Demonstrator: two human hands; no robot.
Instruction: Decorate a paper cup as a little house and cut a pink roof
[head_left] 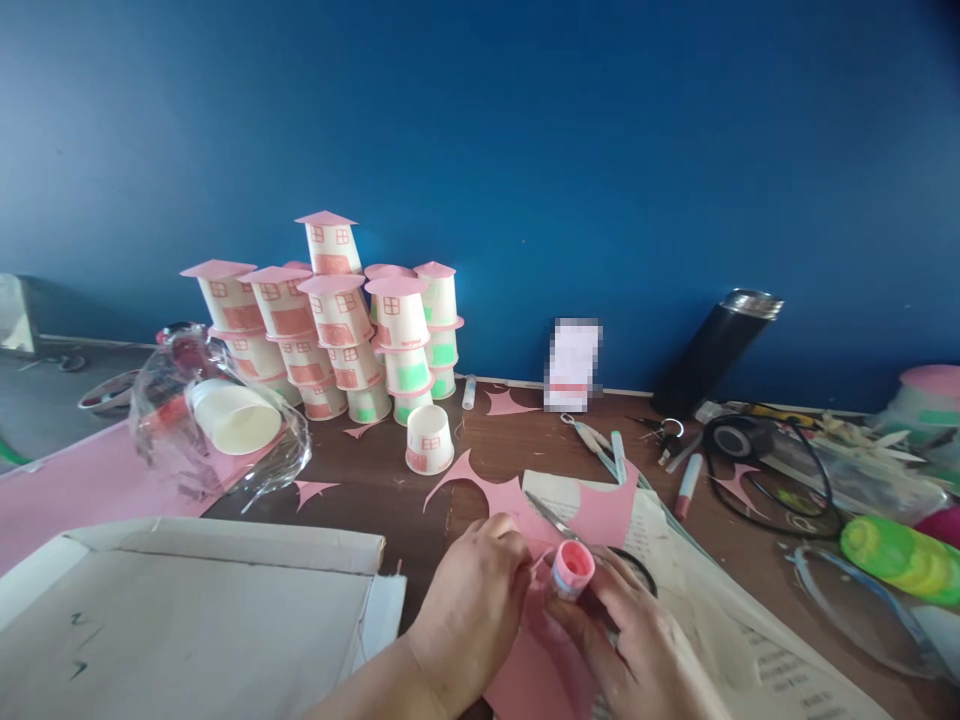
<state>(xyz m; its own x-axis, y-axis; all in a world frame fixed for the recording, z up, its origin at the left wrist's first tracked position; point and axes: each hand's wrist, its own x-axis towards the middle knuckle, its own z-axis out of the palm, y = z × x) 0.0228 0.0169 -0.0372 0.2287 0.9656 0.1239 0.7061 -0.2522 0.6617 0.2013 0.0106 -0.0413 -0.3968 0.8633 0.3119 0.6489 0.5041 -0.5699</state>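
Note:
Between the thumb and fingers of my right hand [630, 630] is a glue stick [574, 568], its open pink-red end tilted up. My left hand [476, 590] is closed beside it, pinching what looks like the edge of a pink paper piece [544, 640]; the fingertips are partly hidden. Scissors [551, 515] lie just beyond my hands, over cut pink paper [495, 500]. Past my left hand, one upside-down paper cup [430, 440] has a drawn window and door. Behind it rise stacked paper cups [349, 320] with drawn windows, doors and pink paper tops.
A white cardboard box lid [225, 600] covers the front left. Farther back, a plastic bag [195, 400] contains cups. A printed sheet [697, 590], pens, a cable [780, 520] and a green bottle [900, 560] lie right. A black flask [712, 350] and a phone [574, 365] lean against the wall.

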